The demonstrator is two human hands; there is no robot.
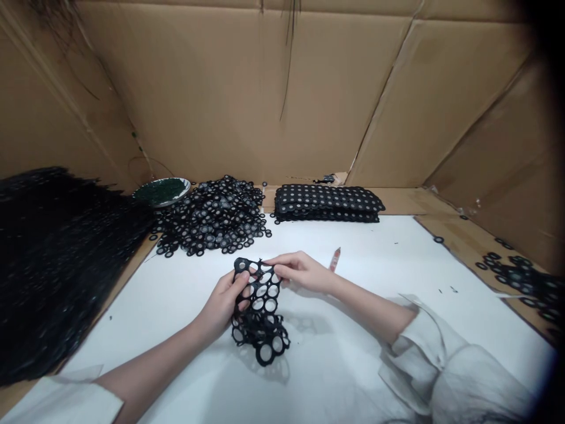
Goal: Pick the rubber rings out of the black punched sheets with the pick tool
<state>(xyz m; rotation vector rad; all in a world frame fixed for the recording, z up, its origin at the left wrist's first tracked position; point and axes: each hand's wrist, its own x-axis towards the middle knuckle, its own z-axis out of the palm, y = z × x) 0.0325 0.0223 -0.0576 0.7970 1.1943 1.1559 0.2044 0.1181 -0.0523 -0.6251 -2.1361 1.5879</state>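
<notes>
left hand – curled, gripping ring sheet | right hand – pinching its top

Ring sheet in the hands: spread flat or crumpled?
Crumpled. The ring sheet hangs between left hand and right hand, lower end bunched on the white table.

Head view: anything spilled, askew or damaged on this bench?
No visible damage, but small black rubber rings lie scattered over the brown cardboard at right, off the white table cover, one lone ring by its edge. The black perforated rubber sheet pinched by left hand and right hand sags crumpled.
</notes>
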